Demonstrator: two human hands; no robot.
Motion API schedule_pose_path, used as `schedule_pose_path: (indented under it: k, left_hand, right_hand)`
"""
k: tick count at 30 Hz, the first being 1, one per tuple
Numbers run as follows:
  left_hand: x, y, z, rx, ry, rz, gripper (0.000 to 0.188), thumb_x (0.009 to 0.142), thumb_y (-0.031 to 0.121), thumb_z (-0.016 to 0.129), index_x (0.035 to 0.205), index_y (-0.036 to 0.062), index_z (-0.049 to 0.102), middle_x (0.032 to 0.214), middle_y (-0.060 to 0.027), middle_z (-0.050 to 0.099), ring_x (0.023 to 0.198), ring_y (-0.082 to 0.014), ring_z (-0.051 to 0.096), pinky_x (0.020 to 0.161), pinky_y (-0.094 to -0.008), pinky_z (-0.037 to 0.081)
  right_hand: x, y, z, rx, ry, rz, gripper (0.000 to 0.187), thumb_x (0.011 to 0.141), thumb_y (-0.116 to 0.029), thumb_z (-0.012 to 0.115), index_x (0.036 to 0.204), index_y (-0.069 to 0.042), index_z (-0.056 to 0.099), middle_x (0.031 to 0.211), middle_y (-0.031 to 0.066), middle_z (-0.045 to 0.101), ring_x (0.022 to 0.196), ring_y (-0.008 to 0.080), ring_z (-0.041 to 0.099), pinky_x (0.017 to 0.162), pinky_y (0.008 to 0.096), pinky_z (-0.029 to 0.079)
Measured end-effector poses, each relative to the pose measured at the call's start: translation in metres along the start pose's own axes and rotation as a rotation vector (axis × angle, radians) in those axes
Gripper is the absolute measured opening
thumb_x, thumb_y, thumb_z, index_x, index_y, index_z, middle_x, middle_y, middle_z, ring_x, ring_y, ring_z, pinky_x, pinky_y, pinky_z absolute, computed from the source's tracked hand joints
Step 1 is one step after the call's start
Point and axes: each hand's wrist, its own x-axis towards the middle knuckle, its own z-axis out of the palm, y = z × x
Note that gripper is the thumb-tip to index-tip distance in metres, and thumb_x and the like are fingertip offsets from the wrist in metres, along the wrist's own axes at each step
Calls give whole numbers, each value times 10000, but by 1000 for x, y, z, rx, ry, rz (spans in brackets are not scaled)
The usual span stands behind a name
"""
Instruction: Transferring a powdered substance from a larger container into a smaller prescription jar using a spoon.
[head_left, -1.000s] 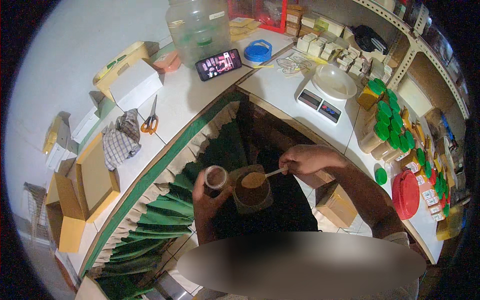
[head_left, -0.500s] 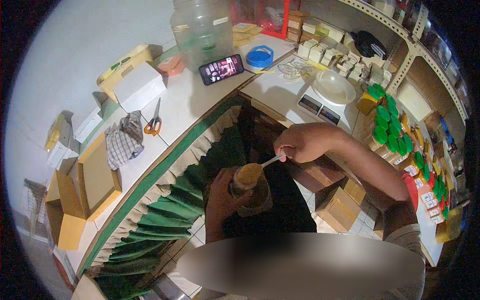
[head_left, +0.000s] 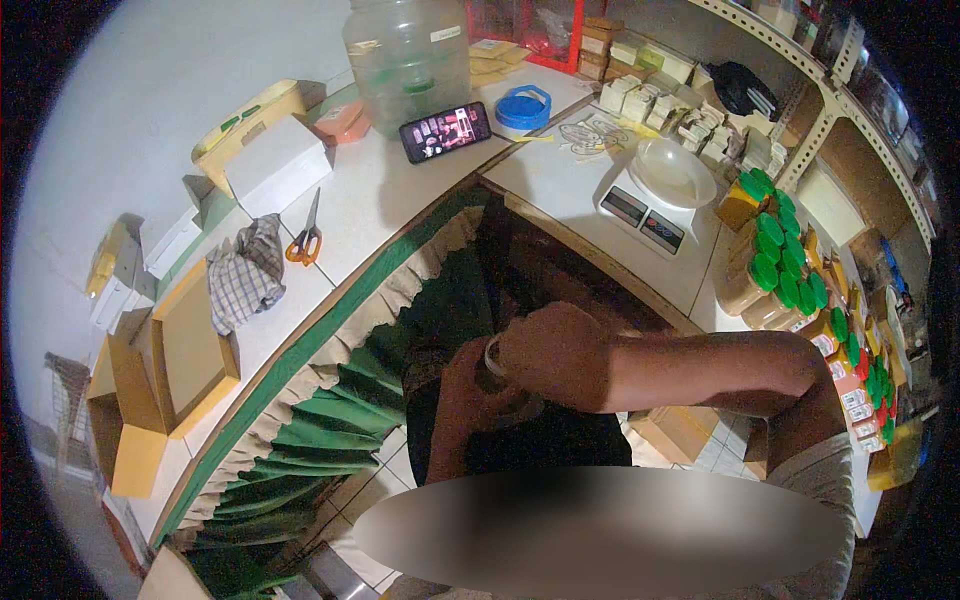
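Observation:
In front of my dark-clothed lap, my left hand (head_left: 462, 385) is wrapped around a clear plastic jar (head_left: 512, 408), which is partly covered by both hands. My right hand (head_left: 552, 350) is closed right over the jar's mouth, its forearm crossing from the right. The spoon it grips is hidden behind the fingers, and so are the jar's contents. A pale curved edge shows between the two hands; whether it is the jar's rim or the spoon, I cannot tell.
A white kitchen scale (head_left: 645, 215) with a round bowl (head_left: 672, 172) stands on the right-hand counter. Green-lidded jars (head_left: 775, 245) line the right. Leftward lie scissors (head_left: 307, 235), a checked cloth (head_left: 247, 275) and an opened carton (head_left: 190, 350). A phone (head_left: 445, 133) leans against a large clear container (head_left: 405, 60).
My right hand has moved left and down with the spoon to the jar's mouth. The spoon's heap of brown powder, visible earlier above the jar, is now hidden.

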Motion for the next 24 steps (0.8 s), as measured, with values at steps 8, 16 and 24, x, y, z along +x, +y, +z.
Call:
schedule_pose_path:
  k: [8,16,24]
  left_hand:
    - [0,-5,-1,-4,49,63,651,618,305,827,1152,32,575,1097,-178,627,1008,-327,628,865,-414,500]
    - [-10,-24,-15,-60,134,10,612,638,255,839,1141,31,570,1093,-142,631,1030,-285,617,894,-398,482]
    - [-23,-22,-71,-370,216,-4,617,664,105,845,1190,29,530,1133,-78,591,1041,-193,584,942,-349,462]
  right_hand:
    - [-10,-7,-22,-97,15,45,179,790,-137,564,827,21,639,783,158,632,708,292,665,567,397,549]
    - [-55,16,-49,-131,330,-50,179,805,-136,557,901,13,582,837,153,619,746,323,644,631,407,531]
    - [-24,11,48,274,-130,129,196,832,-114,566,994,-12,609,962,187,624,874,328,636,716,397,523]
